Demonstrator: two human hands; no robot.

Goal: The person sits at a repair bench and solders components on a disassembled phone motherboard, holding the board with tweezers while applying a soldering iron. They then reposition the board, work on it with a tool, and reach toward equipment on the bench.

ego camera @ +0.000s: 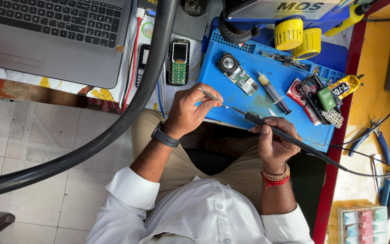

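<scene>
My left hand (188, 110), with a black watch on its wrist, pinches a thin metal tool, tweezers or wire (211, 96), that points right. My right hand (274, 140), with bead and red thread bracelets, grips the black handle of a soldering iron (267, 127). The iron's tip (236, 110) meets the end of the thin tool just above the near edge of a blue work mat (249, 99). On the mat beyond lie a small circuit board with a round speaker (235, 71) and a syringe (272, 91).
A grey laptop (50, 36) sits at the upper left, an opened phone (178, 61) beside it. A thick black hose (127, 113) crosses the left side. Yellow knobs (296, 38), a pile of small parts (321, 101), blue pliers (382, 149) and a parts box (362, 223) are at the right.
</scene>
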